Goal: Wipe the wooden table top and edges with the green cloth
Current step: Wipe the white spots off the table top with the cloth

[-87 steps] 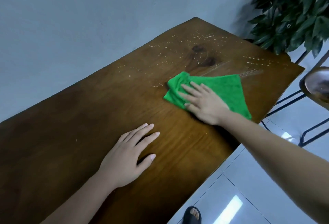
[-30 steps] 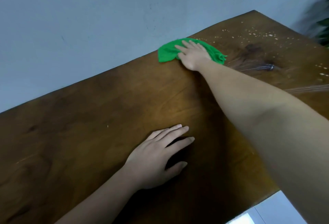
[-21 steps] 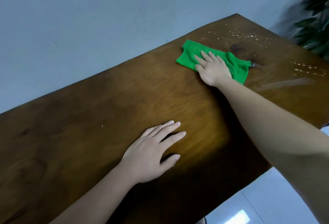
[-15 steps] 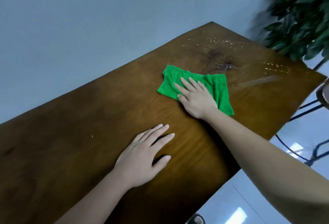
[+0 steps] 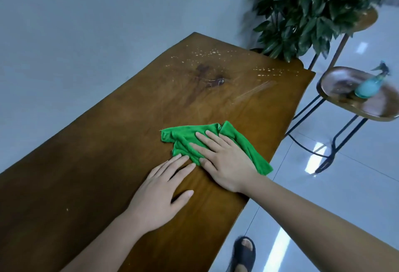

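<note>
The green cloth point(image 5: 239, 140) lies crumpled on the brown wooden table point(image 5: 108, 142), near its right edge. My right hand point(image 5: 224, 161) presses flat on the cloth with straight, spread fingers and covers its near part. My left hand point(image 5: 159, 194) rests flat on the bare wood just left of it, its fingertips almost touching the cloth. Pale droplets point(image 5: 207, 52) and a wet streak point(image 5: 252, 91) mark the table's far end.
A grey wall runs along the table's left side. A leafy plant point(image 5: 311, 8) stands past the far corner. To the right, a metal-legged stool point(image 5: 345, 99) carries a teal spray bottle point(image 5: 369, 84). My sandalled foot point(image 5: 244, 252) is on the tiled floor.
My right hand has dragged the cloth back from the far wall side toward me and the right edge, ending close to my left hand, which stays flat on the wood.
</note>
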The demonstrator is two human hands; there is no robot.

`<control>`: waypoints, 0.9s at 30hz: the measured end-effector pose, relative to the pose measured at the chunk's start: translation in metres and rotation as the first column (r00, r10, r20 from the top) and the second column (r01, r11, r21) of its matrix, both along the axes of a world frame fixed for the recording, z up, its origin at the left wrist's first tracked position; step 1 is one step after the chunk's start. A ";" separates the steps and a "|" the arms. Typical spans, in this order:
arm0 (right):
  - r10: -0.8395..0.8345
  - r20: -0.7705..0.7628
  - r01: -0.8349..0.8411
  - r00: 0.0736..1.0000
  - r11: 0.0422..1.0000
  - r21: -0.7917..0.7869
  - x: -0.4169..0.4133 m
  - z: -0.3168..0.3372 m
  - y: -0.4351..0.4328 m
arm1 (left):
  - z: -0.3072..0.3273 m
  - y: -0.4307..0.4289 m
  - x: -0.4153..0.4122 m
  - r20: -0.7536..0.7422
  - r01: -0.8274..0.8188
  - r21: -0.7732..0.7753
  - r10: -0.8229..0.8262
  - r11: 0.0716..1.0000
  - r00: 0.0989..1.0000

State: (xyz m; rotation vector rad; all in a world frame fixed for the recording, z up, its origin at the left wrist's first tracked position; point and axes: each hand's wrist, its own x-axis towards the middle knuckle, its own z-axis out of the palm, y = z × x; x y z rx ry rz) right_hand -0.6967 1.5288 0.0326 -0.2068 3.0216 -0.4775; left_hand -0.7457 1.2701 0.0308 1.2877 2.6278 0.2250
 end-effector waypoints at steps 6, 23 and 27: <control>-0.199 -0.003 0.199 0.980 0.980 0.012 -0.057 0.001 0.105 | 0.001 0.074 -0.040 -0.042 0.047 0.003 -0.047 0.999 0.998; -0.433 0.042 0.428 0.900 0.899 0.096 -0.211 0.008 0.307 | 0.001 0.124 -0.062 -0.040 0.033 -0.013 -0.033 0.999 0.999; -0.296 0.043 0.290 0.954 0.951 0.111 -0.177 0.010 0.253 | 0.000 0.122 -0.064 -0.031 0.036 -0.016 -0.037 0.999 0.999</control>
